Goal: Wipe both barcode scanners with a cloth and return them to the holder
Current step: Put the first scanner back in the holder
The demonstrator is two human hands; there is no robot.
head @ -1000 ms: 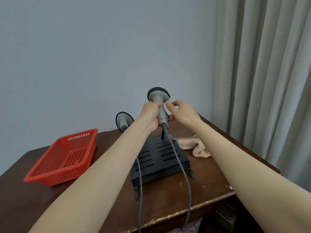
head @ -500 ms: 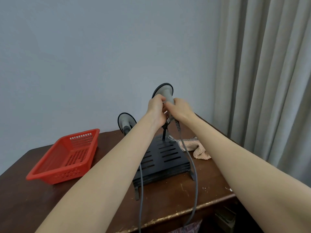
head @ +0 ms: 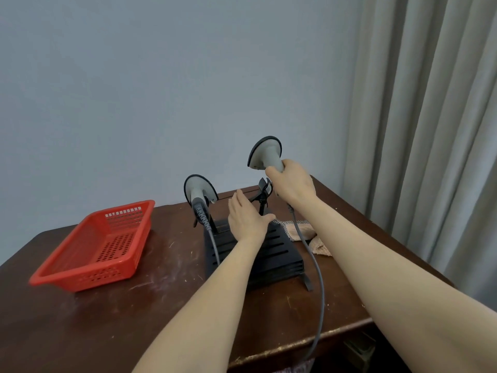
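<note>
My right hand (head: 291,185) grips the handle of a grey barcode scanner (head: 265,154), held up above the right clip (head: 264,190) of the black slotted holder (head: 277,251). Its grey cable (head: 317,275) trails down over the table's front edge. My left hand (head: 246,218) hovers flat and open over the holder's back, holding nothing. The second grey scanner (head: 199,190) stands upright in the holder's left clip. A beige cloth (head: 302,232) lies crumpled on the table just right of the holder.
A red plastic basket (head: 99,246) sits on the left of the dark wooden table (head: 80,324). A grey wall stands behind, and a grey curtain (head: 430,130) hangs along the right side.
The scanner passed from my left hand to my right, which lifted it up and to the right. My left hand let go and dropped toward the holder.
</note>
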